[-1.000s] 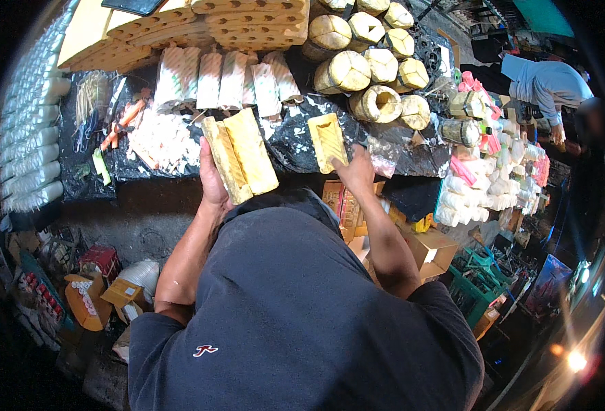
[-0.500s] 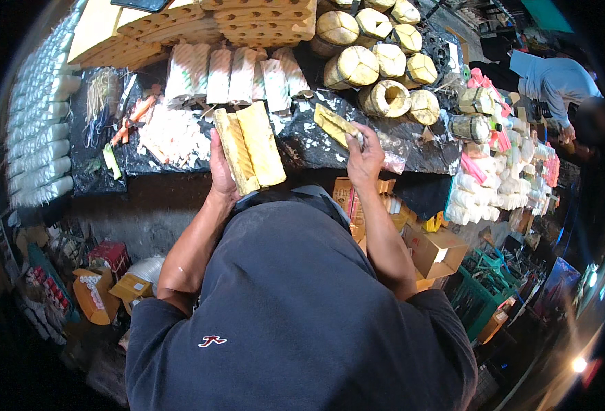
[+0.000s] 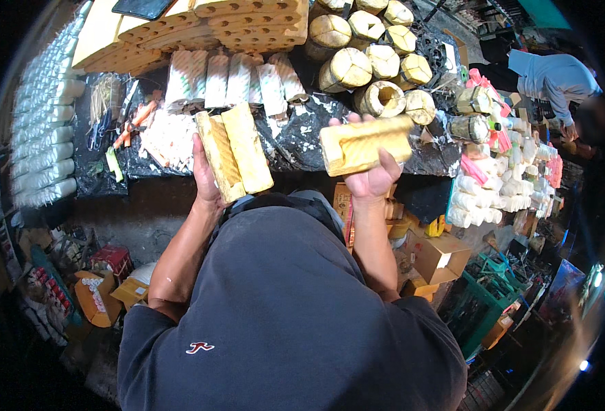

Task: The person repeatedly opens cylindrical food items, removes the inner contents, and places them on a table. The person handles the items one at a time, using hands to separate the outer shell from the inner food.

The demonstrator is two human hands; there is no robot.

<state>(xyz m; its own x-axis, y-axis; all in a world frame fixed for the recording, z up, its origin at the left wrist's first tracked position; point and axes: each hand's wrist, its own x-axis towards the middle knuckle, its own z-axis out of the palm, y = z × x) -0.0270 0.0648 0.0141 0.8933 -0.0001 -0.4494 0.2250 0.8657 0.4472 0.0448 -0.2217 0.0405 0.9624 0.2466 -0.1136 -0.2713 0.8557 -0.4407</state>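
My left hand (image 3: 207, 181) grips two long yellow mould pieces (image 3: 249, 151) from their left side; they lie side by side, and the left one shows a slanted, twisted groove. In my right hand (image 3: 371, 182) is another yellow mould piece (image 3: 364, 149), turned crosswise with its ribbed hollow face showing. The thumb lies over its near edge, and fingertips show past the far edge. Both hands are raised over the near edge of a bench covered in black plastic (image 3: 295, 154), apart from each other. The right piece is slightly smeared by motion.
Paper-wrapped rolls (image 3: 217, 82) and white-orange scraps (image 3: 172, 137) lie behind my left hand. Several round yellow moulds (image 3: 351, 68) stand at the back right. A perforated orange block (image 3: 247, 27) is at the back. A person in light blue (image 3: 556, 79) bends at the far right.
My right hand has turned the mould piece from nearly edge-on to crosswise, its hollow face now showing. My left hand and its pieces have shifted slightly left.
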